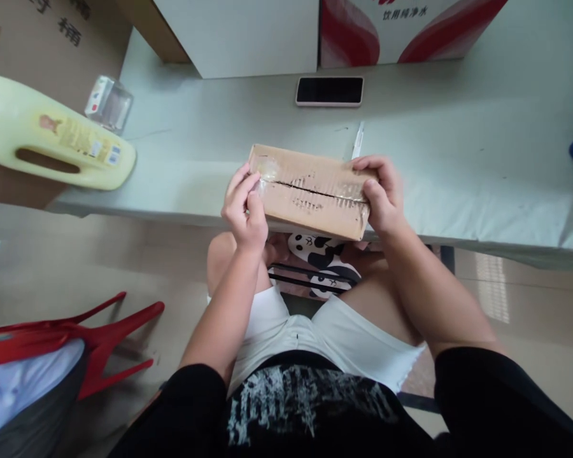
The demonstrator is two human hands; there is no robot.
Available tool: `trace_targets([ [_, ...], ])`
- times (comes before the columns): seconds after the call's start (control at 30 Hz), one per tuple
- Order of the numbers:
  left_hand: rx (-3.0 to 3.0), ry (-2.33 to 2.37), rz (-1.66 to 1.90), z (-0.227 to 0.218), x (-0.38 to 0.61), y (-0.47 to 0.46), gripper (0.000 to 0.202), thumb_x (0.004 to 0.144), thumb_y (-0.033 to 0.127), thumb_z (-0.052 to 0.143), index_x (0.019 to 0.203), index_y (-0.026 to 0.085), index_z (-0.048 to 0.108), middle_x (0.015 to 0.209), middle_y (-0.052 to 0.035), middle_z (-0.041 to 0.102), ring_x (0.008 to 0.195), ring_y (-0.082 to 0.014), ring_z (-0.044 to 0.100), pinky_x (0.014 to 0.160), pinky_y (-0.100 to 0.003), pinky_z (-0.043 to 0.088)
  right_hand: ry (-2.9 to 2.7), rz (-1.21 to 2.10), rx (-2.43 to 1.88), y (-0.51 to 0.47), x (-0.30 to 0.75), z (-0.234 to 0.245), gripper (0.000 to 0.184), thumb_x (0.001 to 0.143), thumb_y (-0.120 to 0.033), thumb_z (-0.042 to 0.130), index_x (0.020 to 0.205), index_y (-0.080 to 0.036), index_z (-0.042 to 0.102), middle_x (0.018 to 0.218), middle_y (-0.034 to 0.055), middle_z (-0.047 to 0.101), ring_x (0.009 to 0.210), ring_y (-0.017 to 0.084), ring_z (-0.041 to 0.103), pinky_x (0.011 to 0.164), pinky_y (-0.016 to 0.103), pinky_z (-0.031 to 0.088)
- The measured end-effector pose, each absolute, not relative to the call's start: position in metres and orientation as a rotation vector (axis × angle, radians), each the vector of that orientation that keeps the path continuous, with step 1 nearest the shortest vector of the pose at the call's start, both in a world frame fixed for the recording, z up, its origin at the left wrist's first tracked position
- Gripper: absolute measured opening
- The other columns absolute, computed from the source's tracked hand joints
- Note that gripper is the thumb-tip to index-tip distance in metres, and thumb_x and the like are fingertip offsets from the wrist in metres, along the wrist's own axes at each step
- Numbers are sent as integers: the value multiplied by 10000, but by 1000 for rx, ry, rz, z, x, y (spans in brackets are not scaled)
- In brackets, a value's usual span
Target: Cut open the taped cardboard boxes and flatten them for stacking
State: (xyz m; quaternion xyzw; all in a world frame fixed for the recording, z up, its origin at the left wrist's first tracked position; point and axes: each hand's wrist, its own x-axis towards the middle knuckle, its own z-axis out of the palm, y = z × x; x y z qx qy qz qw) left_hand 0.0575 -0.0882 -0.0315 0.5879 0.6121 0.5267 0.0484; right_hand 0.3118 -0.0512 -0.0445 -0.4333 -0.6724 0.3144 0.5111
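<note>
I hold a small brown cardboard box (310,194) at the near edge of a pale table (458,159). Clear tape runs along its top seam, which shows a dark slit. My left hand (244,210) pinches the tape at the box's left end, fingers curled. At the right end my right hand (381,194) grips the box, thumb on top. A thin white tool (358,141) lies on the table just behind the box.
A black phone (329,90) lies at the back by white and red cartons (391,28). A yellow jug (52,137) and a clear plastic case (109,102) lie at the left. A red plastic stool (100,337) stands at lower left.
</note>
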Motion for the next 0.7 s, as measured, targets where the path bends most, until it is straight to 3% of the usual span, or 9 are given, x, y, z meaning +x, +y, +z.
trace_targets([
  [0.27,1833,1791,1623,-33,54,-86,369,961,274,436,1132,183,750,1326,-106,705,1292,-222,639,1104,-385,527,-1663,744,-1099,-52,314,-45,551,915,-729,357,1138,-278,582,1110,87,636,1019,290,624,922,506,529],
  [0.47,1861,1815,1618,-31,55,-88,361,942,267,450,1097,192,767,1289,-105,725,1250,-223,664,1089,-390,530,-1554,803,-1001,-51,310,-47,476,909,-689,456,1077,-264,590,1032,63,650,921,246,624,850,437,528],
  [0.63,1695,1723,1743,-34,38,-76,348,901,271,476,1033,181,786,1254,-109,734,1212,-225,679,1054,-396,552,-1443,909,-955,-43,314,-55,636,862,-793,422,1216,-279,546,1018,60,651,882,233,641,820,417,538],
  [0.7,1480,1720,1829,-36,27,-68,343,877,277,479,977,177,792,1210,-95,746,1221,-223,672,1088,-394,530,-1391,930,-961,-39,315,-56,614,882,-784,397,1178,-274,566,999,59,660,887,223,652,830,404,538],
])
